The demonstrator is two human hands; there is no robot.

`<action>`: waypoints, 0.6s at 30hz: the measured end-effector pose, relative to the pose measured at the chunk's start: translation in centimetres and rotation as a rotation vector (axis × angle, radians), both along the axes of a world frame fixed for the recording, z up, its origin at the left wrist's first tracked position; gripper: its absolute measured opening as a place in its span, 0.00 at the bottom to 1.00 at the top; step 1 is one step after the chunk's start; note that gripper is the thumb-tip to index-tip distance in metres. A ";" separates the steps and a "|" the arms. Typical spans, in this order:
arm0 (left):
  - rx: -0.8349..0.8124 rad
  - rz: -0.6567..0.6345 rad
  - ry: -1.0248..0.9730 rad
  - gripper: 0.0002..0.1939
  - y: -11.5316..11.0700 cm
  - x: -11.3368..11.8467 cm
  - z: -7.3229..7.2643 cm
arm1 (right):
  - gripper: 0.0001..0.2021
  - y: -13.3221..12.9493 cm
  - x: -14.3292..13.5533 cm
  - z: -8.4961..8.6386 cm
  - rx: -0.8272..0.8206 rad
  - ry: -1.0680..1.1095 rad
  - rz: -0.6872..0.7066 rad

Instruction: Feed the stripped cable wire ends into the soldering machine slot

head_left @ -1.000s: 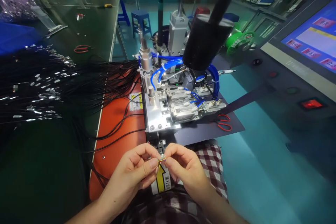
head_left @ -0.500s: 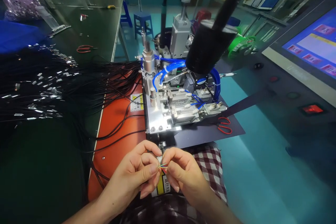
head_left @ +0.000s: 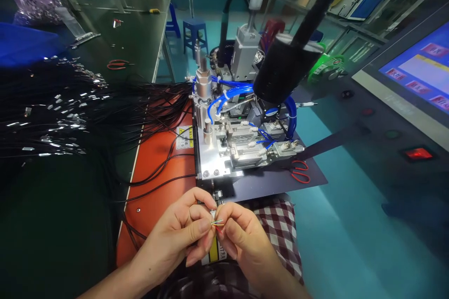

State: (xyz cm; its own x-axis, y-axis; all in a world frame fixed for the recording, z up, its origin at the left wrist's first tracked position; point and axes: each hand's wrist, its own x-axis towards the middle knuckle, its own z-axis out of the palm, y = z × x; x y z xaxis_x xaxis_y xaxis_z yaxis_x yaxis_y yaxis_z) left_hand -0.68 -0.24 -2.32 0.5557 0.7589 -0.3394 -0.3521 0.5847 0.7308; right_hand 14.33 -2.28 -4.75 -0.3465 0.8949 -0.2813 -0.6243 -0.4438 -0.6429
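Note:
Thin coloured wires point(head_left: 218, 224), with green, yellow and red among them, show between my two hands. My left hand point(head_left: 187, 229) pinches them between thumb and fingers, and their ends stick out to the right. My right hand point(head_left: 243, 231) is closed at those ends, thumb against fingers, with a red wire at its fingertips. Just beyond the fingers stands the near edge of a metal machine point(head_left: 212, 163) with cylinders and blue air tubes. A yellow and white label point(head_left: 214, 252) lies below the hands.
Black cables point(head_left: 157, 117) with shiny ends spread over the dark table at left and the orange board point(head_left: 150, 163). Red-handled scissors point(head_left: 300, 172) lie on the grey plate right of the machine. Pliers point(head_left: 119, 64) rest on the table. A control screen point(head_left: 421, 65) stands at right.
The right thumb and fingers have shifted slightly on the wires, which look more fanned out. The left hand keeps its pinch. The view has tilted a little.

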 end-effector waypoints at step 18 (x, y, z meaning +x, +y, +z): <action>0.018 -0.021 -0.026 0.05 0.3 -0.1 -0.1 | 0.07 0.1 0.1 0.6 -0.049 0.031 0.021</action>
State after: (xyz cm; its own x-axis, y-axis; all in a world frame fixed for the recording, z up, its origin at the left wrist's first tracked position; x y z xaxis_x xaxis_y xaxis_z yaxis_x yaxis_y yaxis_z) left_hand -0.83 0.04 -2.43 0.5802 0.7527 -0.3112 -0.3588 0.5792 0.7320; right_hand 14.43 -2.18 -4.11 -0.3746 0.8727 -0.3132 -0.6337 -0.4876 -0.6006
